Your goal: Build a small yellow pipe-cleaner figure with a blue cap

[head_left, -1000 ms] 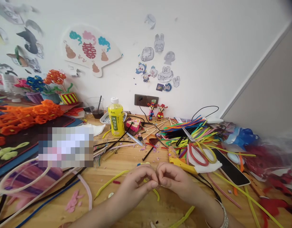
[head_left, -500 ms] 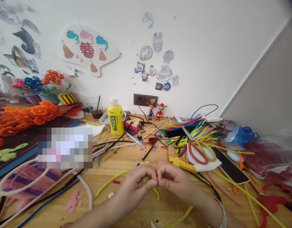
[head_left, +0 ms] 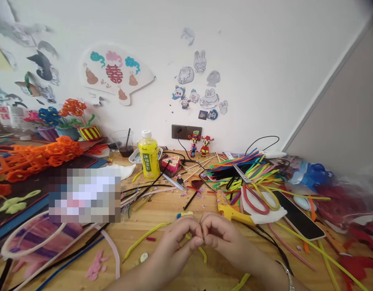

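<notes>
My left hand (head_left: pixel 177 242) and my right hand (head_left: pixel 223 236) meet low in the middle, above the wooden table (head_left: pixel 162 206). Both are curled with fingertips pinched together, thumbs touching. Whatever they pinch is too small or hidden to name. A yellow-green pipe cleaner (head_left: pixel 144 236) lies on the table just under and to the left of my hands. A bracelet (head_left: pixel 288 277) shows on my right wrist.
A yellow drink bottle (head_left: pixel 149 155) stands behind my hands. Right of them lie a yellow glue gun (head_left: pixel 232 210), red-handled scissors (head_left: pixel 253 194), a dark phone (head_left: pixel 298 218) and a heap of coloured pipe cleaners (head_left: pixel 247 165). Orange pipe-cleaner flowers (head_left: pixel 43 151) lie at left.
My hands stay pinched together with almost no motion. The view has tipped slightly, so everything sits a little lower in the frame.
</notes>
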`<state>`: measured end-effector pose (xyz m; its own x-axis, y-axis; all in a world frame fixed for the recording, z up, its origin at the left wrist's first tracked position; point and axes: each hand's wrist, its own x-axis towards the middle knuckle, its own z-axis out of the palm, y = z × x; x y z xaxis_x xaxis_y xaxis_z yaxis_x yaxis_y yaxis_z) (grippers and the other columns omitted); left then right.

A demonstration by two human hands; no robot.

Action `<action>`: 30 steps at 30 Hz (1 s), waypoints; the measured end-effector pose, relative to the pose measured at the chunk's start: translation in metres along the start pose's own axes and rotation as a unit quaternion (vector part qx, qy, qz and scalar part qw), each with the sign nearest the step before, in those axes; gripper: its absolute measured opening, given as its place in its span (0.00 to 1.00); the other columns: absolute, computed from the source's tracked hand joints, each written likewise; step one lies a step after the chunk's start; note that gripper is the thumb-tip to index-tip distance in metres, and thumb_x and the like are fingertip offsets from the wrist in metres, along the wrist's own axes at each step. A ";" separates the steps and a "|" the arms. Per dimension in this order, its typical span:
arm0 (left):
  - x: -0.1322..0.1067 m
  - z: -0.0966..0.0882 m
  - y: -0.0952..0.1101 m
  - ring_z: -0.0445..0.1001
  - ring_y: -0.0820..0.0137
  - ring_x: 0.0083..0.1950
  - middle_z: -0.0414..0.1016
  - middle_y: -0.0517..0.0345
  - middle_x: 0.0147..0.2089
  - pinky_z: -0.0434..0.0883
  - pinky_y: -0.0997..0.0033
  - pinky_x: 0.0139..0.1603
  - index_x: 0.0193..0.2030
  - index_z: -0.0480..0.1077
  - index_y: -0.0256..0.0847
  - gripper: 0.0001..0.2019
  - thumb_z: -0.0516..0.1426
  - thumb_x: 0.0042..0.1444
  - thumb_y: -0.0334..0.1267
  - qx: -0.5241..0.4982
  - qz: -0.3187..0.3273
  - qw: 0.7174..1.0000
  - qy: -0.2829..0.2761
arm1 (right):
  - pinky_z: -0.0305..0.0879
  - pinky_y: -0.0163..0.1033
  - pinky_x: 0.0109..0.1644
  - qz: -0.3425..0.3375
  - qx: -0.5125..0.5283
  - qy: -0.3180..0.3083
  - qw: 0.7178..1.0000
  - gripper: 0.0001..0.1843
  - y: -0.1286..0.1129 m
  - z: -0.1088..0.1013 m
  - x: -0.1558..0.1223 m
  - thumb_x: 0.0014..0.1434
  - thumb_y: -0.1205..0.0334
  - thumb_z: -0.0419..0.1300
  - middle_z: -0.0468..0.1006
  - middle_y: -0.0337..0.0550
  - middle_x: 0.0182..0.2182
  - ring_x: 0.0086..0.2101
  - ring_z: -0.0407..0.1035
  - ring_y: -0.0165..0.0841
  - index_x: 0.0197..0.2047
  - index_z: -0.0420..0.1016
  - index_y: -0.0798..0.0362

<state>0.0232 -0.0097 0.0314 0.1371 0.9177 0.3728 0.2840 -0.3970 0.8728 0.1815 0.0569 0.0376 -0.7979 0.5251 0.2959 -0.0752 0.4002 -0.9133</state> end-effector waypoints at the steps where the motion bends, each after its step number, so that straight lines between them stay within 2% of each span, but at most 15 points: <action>1: 0.000 0.000 0.000 0.66 0.71 0.33 0.67 0.59 0.29 0.63 0.75 0.36 0.29 0.65 0.39 0.13 0.50 0.59 0.45 0.002 0.004 1.000 0.001 | 0.56 0.34 0.37 -0.001 -0.003 0.000 1.000 0.17 0.000 0.000 0.000 0.59 0.47 0.52 0.64 0.37 0.28 0.31 0.58 0.30 0.29 0.64 0.53; 8: 0.001 -0.002 0.004 0.66 0.71 0.32 0.66 0.60 0.29 0.63 0.76 0.35 0.29 0.65 0.40 0.12 0.50 0.59 0.43 0.022 0.031 0.999 -0.010 | 0.56 0.35 0.37 0.010 0.008 -0.002 1.000 0.17 -0.004 -0.001 0.001 0.57 0.47 0.54 0.64 0.38 0.29 0.32 0.60 0.30 0.29 0.66 0.53; 13: 0.002 -0.006 0.003 0.66 0.71 0.32 0.67 0.60 0.29 0.63 0.76 0.34 0.28 0.64 0.40 0.12 0.51 0.58 0.44 0.019 0.011 0.999 -0.026 | 0.57 0.36 0.38 0.019 0.056 -0.005 0.998 0.18 -0.005 -0.002 0.002 0.55 0.45 0.56 0.66 0.39 0.29 0.33 0.60 0.31 0.28 0.66 0.53; 21: 0.000 -0.003 -0.002 0.65 0.72 0.31 0.66 0.61 0.28 0.63 0.76 0.34 0.29 0.64 0.40 0.12 0.51 0.58 0.45 -0.011 -0.008 1.000 -0.005 | 0.56 0.34 0.37 0.030 0.040 0.026 0.998 0.18 -0.003 0.002 0.002 0.55 0.46 0.56 0.64 0.37 0.28 0.32 0.59 0.30 0.27 0.65 0.54; 25: 0.000 -0.002 -0.006 0.67 0.71 0.34 0.68 0.59 0.31 0.65 0.75 0.36 0.32 0.65 0.40 0.10 0.52 0.57 0.45 -0.022 -0.026 0.999 0.006 | 0.56 0.34 0.36 0.045 0.051 0.055 0.996 0.17 -0.001 0.005 0.002 0.55 0.47 0.55 0.63 0.37 0.28 0.31 0.58 0.30 0.28 0.64 0.53; 30: 0.000 -0.001 -0.012 0.68 0.71 0.33 0.68 0.59 0.30 0.65 0.76 0.35 0.29 0.66 0.40 0.11 0.54 0.56 0.45 -0.032 -0.037 0.998 0.027 | 0.54 0.33 0.34 0.074 0.069 0.069 0.992 0.19 0.001 0.010 0.003 0.54 0.45 0.56 0.61 0.36 0.27 0.29 0.57 0.29 0.28 0.63 0.53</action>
<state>0.0193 -0.0051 0.0216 0.0659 0.9445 0.3218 0.2293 -0.3282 0.9164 0.1735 0.0512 0.0349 -0.7178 0.6720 0.1824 -0.0525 0.2090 -0.9765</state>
